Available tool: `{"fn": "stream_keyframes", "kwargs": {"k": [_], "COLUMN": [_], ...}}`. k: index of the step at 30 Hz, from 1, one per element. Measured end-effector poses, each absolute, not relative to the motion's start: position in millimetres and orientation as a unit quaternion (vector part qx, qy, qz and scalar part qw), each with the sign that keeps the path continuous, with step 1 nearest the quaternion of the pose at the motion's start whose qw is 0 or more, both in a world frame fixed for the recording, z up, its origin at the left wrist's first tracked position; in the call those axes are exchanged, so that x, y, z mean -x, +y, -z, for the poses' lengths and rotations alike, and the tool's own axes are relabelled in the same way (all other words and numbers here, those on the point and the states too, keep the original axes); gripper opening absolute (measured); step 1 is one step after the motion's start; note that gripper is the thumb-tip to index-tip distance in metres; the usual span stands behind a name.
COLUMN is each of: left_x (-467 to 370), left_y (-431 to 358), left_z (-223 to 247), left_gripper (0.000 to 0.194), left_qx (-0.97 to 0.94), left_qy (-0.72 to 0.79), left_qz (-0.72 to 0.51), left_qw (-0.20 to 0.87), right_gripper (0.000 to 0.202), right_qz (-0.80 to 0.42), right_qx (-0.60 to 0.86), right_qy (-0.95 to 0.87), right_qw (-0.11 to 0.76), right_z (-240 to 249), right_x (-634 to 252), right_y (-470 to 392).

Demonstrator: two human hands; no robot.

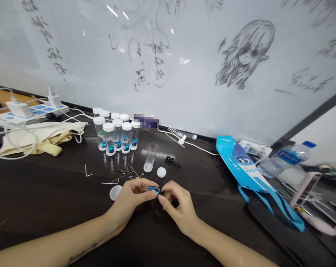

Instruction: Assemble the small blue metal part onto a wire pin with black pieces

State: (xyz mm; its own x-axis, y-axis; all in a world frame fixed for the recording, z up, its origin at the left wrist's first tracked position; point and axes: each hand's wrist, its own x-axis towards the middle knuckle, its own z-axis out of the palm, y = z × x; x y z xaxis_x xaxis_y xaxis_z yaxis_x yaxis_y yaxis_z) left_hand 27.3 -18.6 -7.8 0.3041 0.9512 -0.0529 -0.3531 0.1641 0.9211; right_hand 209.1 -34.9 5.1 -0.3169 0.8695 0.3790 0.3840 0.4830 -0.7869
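Note:
My left hand [137, 193] pinches a small blue metallic part [152, 188] at the centre front, with a thin rod lying along the fingers. Against its right end, my right hand [177, 202] is closed on a small black piece [162, 193]. Just behind the hands, an uncapped clear tube [151, 157] stands on the dark table [59, 193], and a white cap [161, 172] lies to its right. Several small black parts [173, 161] sit in a row farther right. Hex keys and thin wires [133, 170] lie behind my left hand, near another white cap [115, 193].
Several white-capped tubes [108, 139] holding blue parts stand at the back left. Beside them are a cream cloth bag [40, 135], cables and a power strip [37, 111]. A blue bag [237, 163], a bottle [293, 155] and a black tray-like object [270, 230] occupy the right.

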Motion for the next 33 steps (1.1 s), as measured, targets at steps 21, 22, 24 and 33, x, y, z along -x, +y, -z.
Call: {"fn": "stream_keyframes", "kwargs": {"k": [21, 22, 24, 33], "left_x": [-27.8, -27.8, -27.8, -28.1], "left_y": [-17.5, -17.9, -18.6, -17.1], "left_z": [7.9, 8.0, 8.3, 10.2], "left_gripper": [0.016, 0.016, 0.016, 0.016], "left_qx": [-0.424, -0.424, -0.425, -0.438], "left_qy": [0.339, 0.339, 0.339, 0.346], "left_qz": [-0.485, -0.486, -0.484, -0.481], "left_qw": [0.685, 0.685, 0.685, 0.676], "right_gripper": [0.006, 0.005, 0.006, 0.027], "right_qz": [-0.295, -0.297, -0.302, -0.285], "right_qx": [0.398, 0.4, 0.406, 0.424], "right_qy": [-0.759, -0.758, -0.758, -0.768], "right_qw": [0.423, 0.42, 0.412, 0.386], "right_z": [-2.2, -2.5, -3.8, -6.3], "right_x": [-209.3, -209.4, -209.7, -211.7], "right_y": [-35.2, -35.5, -35.8, -34.7]}}
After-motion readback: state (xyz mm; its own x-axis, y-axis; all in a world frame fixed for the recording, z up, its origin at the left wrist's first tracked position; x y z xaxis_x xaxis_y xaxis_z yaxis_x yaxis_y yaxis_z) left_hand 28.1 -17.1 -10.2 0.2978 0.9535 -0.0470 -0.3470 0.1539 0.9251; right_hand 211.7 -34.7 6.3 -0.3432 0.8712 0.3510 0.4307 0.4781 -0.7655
